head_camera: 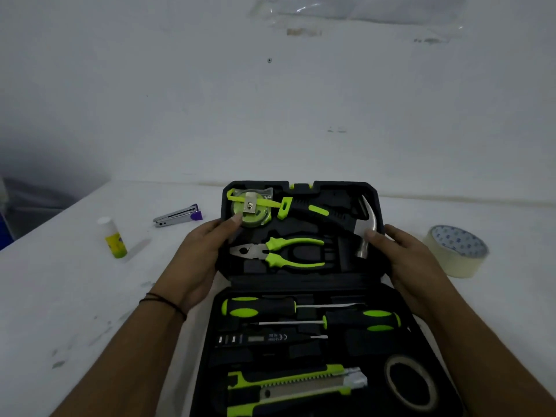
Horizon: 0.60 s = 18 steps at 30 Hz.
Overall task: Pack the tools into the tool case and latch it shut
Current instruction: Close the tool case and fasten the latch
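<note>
A black tool case stands open on the white table. Its lid [301,284] is raised and tilted toward me. In the lid sit a green tape measure [251,207], a hammer [365,227] and green-handled pliers [279,252]. The lower half [427,335] holds two screwdrivers [258,307], a tester pen [255,338], a utility knife [288,383] and a roll of tape [410,383]. My left hand [200,257] grips the lid's left edge, thumb on the tape measure. My right hand [406,260] grips the lid's right edge, thumb by the hammer head.
On the table to the left lie a small stapler [177,215] and an upright glue bottle [112,237]. A large roll of clear tape [455,251] lies right of the case. A white wall rises just behind the table.
</note>
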Tool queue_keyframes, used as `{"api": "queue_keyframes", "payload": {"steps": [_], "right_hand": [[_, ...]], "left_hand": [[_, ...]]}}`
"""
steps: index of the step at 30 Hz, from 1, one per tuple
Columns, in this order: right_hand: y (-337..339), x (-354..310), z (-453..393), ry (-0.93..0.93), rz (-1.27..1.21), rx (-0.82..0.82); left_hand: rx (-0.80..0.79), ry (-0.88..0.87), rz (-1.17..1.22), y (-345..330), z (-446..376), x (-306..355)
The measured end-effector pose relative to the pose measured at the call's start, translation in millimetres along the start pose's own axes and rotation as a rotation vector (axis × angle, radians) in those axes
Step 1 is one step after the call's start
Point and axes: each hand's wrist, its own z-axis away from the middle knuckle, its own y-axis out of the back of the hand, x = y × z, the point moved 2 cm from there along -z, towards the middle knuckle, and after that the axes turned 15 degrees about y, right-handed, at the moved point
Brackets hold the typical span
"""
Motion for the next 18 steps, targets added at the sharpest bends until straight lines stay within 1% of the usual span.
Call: {"api": "queue_keyframes", "payload": {"steps": [2, 4, 6, 10, 13, 18], "right_hand": [[-7, -6, 2, 0.041, 0.038, -0.06], [-9, -9, 2, 0.065, 0.083, -0.047], [-10, -10, -1, 0.076, 0.094, -0.028], [-9, -10, -9, 0.073, 0.121, -0.034], [-7, -13, -12, 0.096, 0.186, -0.06], [-7, -32, -15, 0.214, 0.295, -0.129]], "left_hand": [[0.019, 0.025, -0.072, -4, -4, 11], [0.112, 0.043, -0.139, -4, -9, 20], [0.146, 0.033, -0.123, -5, -12, 23], [0.139, -0.003, -0.112, -10, -11, 29], [0.141, -0.024, -0.114, -10, -11, 35], [0.085, -0.177, -0.207, -11, -4, 46]]}}
